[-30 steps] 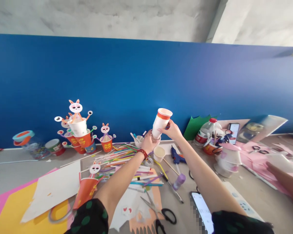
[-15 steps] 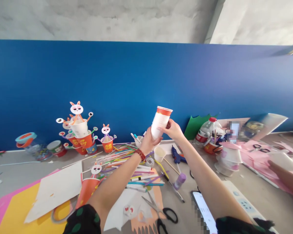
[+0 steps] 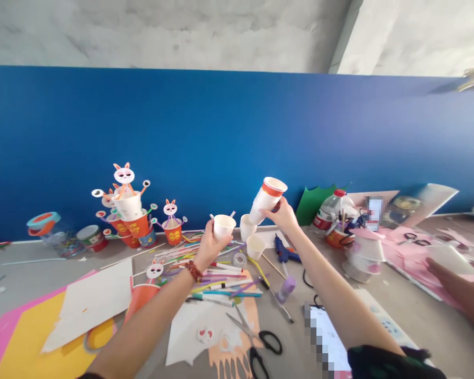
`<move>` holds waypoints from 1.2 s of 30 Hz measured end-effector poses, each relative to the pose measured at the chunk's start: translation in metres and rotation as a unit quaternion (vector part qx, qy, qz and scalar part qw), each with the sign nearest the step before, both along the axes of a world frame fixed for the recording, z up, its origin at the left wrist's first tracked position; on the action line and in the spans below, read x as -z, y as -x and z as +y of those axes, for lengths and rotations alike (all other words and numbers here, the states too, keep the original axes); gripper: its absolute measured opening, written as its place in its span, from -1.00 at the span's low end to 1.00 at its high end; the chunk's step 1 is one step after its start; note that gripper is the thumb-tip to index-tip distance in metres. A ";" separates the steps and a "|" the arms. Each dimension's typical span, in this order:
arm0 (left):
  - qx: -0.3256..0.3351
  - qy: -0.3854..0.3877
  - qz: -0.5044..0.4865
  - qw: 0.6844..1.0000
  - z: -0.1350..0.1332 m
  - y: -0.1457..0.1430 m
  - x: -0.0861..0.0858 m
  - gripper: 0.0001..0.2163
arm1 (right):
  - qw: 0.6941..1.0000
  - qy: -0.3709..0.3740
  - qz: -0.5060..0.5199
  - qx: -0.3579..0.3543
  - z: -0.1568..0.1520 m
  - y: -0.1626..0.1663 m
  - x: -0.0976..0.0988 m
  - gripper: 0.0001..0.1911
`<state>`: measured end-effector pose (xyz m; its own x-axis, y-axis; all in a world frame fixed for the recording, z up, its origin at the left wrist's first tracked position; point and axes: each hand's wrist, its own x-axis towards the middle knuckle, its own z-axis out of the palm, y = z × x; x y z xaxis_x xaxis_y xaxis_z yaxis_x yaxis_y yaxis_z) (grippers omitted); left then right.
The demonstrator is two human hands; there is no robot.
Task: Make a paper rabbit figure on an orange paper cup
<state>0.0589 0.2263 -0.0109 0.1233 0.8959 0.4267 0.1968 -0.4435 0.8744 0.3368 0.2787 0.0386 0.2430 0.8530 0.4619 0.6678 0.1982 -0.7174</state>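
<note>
Your right hand (image 3: 281, 215) holds a stack of paper cups (image 3: 267, 199) up in front of the blue wall (image 3: 221, 137), fingers wrapped round its lower half, the stack tilted with its orange-rimmed mouth up and to the right. Your left hand (image 3: 207, 243) is closed around a single white cup (image 3: 223, 227), upright, well left of the stack and apart from it. Between the two hands another white cup (image 3: 246, 227) shows just below the stack's bottom end; you cannot tell whether it touches the stack or rests on anything. A further small cup (image 3: 256, 246) stands on the worktop (image 3: 27, 276) below it.

Coloured straws and pens (image 3: 217, 273) lie spread under your left wrist. A blue glue gun (image 3: 283, 250) lies just right of the small cup, and black-handled scissors (image 3: 260, 345) lie near the front edge. At the back left stand orange cups with paper rabbit faces (image 3: 131, 213). On the right, another person's hand (image 3: 464, 276) rests by pink paper (image 3: 418, 258).
</note>
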 end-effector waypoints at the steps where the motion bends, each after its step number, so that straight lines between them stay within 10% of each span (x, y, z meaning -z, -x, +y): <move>1: 0.007 -0.001 -0.002 1.000 -0.010 0.007 0.000 -0.43 | 1.000 0.005 -0.002 0.008 0.003 0.002 0.007 -0.37; 17: 0.106 0.037 -0.057 0.992 -0.082 0.037 0.001 -0.36 | 0.984 0.122 -0.122 -0.045 0.015 0.025 0.046 -0.48; 36: 0.104 0.106 -0.043 0.988 -0.112 0.058 0.010 -0.29 | 0.980 0.142 -0.006 -0.142 0.030 0.021 0.050 -0.44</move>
